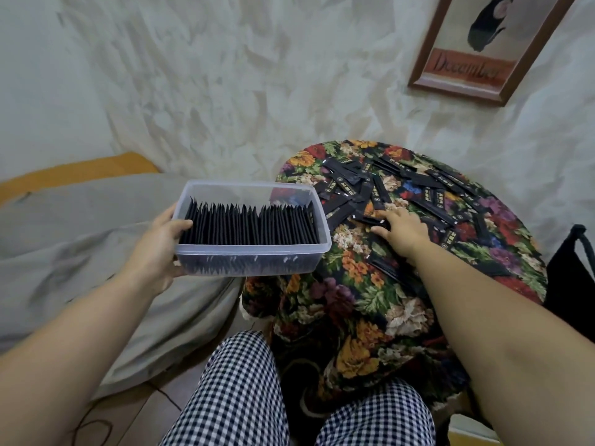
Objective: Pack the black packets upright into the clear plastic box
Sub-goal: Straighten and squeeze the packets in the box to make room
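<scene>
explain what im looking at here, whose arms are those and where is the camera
There is no machine here. The camera sits on a person's head and looks down, so the two arms are that person's own. The left hand grips one end of a clear plastic box and holds it up. A row of black packets stands upright inside it. The right hand rests with spread fingers on loose packets, which lie scattered flat on a flowered cloth covering a round surface. The checked fabric at the bottom is on the person's legs.
</scene>
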